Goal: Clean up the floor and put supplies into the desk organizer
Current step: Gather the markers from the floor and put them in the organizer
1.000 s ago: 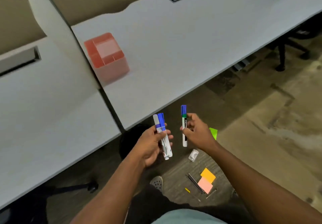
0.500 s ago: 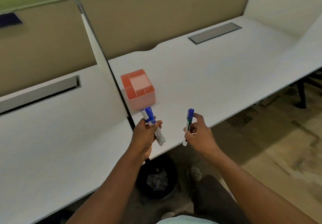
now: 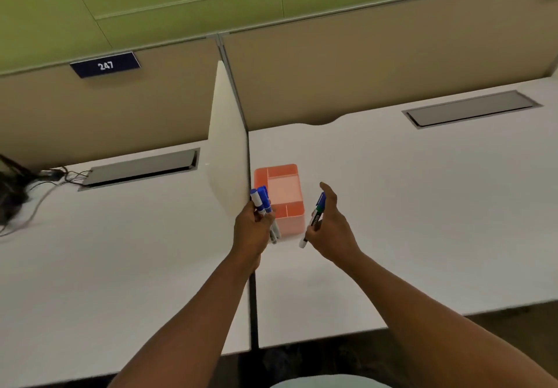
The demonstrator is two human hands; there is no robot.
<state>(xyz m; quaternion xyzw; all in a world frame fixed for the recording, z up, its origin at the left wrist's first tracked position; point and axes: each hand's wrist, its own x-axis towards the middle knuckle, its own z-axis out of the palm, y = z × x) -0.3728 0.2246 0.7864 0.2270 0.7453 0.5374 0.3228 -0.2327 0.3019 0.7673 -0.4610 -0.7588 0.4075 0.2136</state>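
Note:
A pink desk organizer (image 3: 291,223) with several compartments stands on the white desk (image 3: 407,206), close to the white divider panel. My left hand (image 3: 252,230) is shut on two blue-capped markers (image 3: 262,201), held upright just left of the organizer's near corner. My right hand (image 3: 332,227) grips a green-and-blue marker (image 3: 315,217), tilted, just right of the organizer. Both hands hover over the desk at the organizer's front.
A white divider panel (image 3: 229,152) separates this desk from the left desk (image 3: 105,251). Grey cable trays (image 3: 471,108) are set into both desks. Dark cables (image 3: 18,197) lie at the far left. Beige partition walls stand behind.
My view has swung up from the floor to the desk. Both hands have carried their markers forward and now flank the organizer.

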